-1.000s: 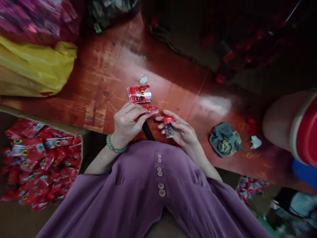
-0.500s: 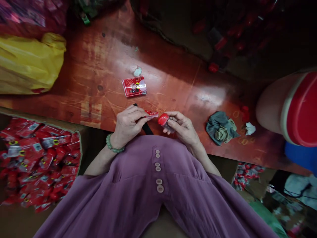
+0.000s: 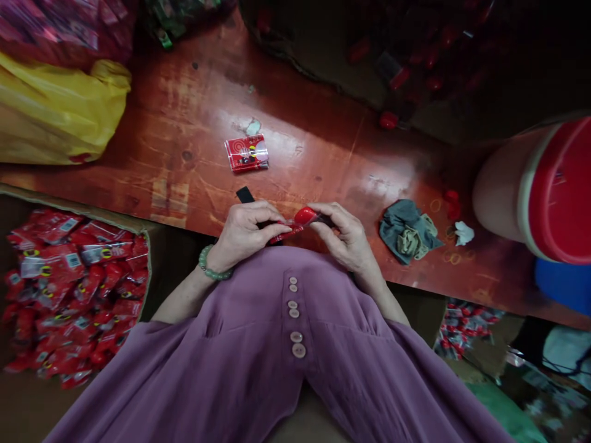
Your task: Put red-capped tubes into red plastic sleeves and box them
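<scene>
Close in front of my body, my left hand [image 3: 252, 229] pinches a small red printed plastic sleeve [image 3: 290, 231] between thumb and fingers. A green bead bracelet circles that wrist. My right hand [image 3: 339, 232] grips a small clear container with a red rounded cap [image 3: 305, 215], its capped end pointing left at the sleeve's edge. Cap and sleeve appear to touch; whether the cap is inside cannot be made out. Beyond my hands lies a flat stack of red printed sleeves [image 3: 247, 153]. A black strip [image 3: 244, 195] sticks out behind my left hand.
Left of me stands a carton [image 3: 148, 271] full of red packaged items. A yellow bag [image 3: 60, 111] lies at the far left. On the right are a crumpled grey cloth [image 3: 406, 231], rubber bands and a white bucket with a red lid [image 3: 566, 191]. Dark red-capped containers fill the back right.
My hands have come closer together, bringing the red cap to the sleeve's edge. The container has turned more level. The whole view has shifted slightly.
</scene>
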### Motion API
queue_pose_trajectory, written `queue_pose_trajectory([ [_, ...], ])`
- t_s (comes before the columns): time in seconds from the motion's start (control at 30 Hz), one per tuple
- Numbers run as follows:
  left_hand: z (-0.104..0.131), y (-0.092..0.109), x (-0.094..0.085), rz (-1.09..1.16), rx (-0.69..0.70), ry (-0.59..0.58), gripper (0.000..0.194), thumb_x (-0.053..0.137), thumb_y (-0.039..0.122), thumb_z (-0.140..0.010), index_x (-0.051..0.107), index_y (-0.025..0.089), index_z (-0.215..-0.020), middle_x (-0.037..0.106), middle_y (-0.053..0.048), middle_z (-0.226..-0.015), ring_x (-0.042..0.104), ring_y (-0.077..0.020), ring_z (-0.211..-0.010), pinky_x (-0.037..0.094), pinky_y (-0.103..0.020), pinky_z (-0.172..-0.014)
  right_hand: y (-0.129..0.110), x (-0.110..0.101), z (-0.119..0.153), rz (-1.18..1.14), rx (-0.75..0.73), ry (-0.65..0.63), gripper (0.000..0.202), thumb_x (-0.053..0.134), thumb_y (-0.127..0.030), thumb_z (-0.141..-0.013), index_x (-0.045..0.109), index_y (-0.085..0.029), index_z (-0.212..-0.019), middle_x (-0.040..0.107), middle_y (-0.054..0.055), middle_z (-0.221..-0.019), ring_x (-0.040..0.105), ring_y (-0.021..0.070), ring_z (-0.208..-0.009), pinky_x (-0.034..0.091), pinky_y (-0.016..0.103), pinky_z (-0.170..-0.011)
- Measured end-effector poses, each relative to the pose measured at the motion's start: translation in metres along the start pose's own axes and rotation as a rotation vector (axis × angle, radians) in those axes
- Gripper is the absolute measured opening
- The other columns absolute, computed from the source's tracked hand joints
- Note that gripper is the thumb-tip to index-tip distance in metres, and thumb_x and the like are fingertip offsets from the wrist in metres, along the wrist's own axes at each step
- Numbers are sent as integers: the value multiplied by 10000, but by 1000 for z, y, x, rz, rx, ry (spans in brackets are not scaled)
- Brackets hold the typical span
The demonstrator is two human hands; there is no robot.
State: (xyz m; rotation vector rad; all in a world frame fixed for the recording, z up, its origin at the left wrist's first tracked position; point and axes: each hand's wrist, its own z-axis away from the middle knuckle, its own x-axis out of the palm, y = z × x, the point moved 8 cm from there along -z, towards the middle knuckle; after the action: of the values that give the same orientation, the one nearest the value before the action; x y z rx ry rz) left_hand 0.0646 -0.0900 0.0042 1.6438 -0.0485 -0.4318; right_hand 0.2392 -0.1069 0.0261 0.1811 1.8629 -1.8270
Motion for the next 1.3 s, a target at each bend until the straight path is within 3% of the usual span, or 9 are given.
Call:
queue_pose_trajectory([
  [0.23, -3, -6, 9, 56, -120, -36, 78, 780, 247, -774, 778, 185, -725, 737, -21, -699, 647, -129, -626, 501, -244, -598, 1, -7, 5, 108, -61, -80, 259, 592, -268, -968, 676, -265, -1213, 748, 49, -1077, 690, 188, -952, 570, 377, -876],
  [0.4, -7, -6, 11, 71, -142, -55, 108, 791, 293, -765, 777, 193, -727, 731, -17, -701, 634, -128, -624, 501, -247, -601, 0, -25, 7, 44, 7, 83, 263, 605, -311, -962, 683, -300, -1212, 748, 46, -1110, 697, 206, -983, 577, 396, -876],
  [0.53, -11, -8, 12, 88, -142, -71, 122, 804, 302, -753, 773, 186, -731, 722, -16, -701, 619, -121, -622, 481, -237, -583, -7, -28, 6, 43, -20, 95, 263, 617, -303, -957, 688, -315, -1210, 755, 39, -1087, 703, 203, -957, 582, 387, -855],
  [0.73, -16, -7, 16, 104, -133, -108, 165, 806, 324, -748, 755, 171, -714, 713, -24, -701, 615, -120, -611, 482, -237, -581, -10, -21, 1, 117, -86, -30, 271, 592, -273, -972, 686, -284, -1226, 755, 49, -1107, 696, 198, -979, 573, 374, -886],
  [1.3, -18, -26, 35, 188, -258, -255, 138, 760, 318, -792, 775, 190, -743, 735, -17, -724, 660, -130, -659, 516, -231, -630, 6, 0, -7, 155, -14, -438, 338, 536, -269, -993, 651, -242, -1309, 742, 78, -1130, 697, 200, -1018, 560, 350, -903],
])
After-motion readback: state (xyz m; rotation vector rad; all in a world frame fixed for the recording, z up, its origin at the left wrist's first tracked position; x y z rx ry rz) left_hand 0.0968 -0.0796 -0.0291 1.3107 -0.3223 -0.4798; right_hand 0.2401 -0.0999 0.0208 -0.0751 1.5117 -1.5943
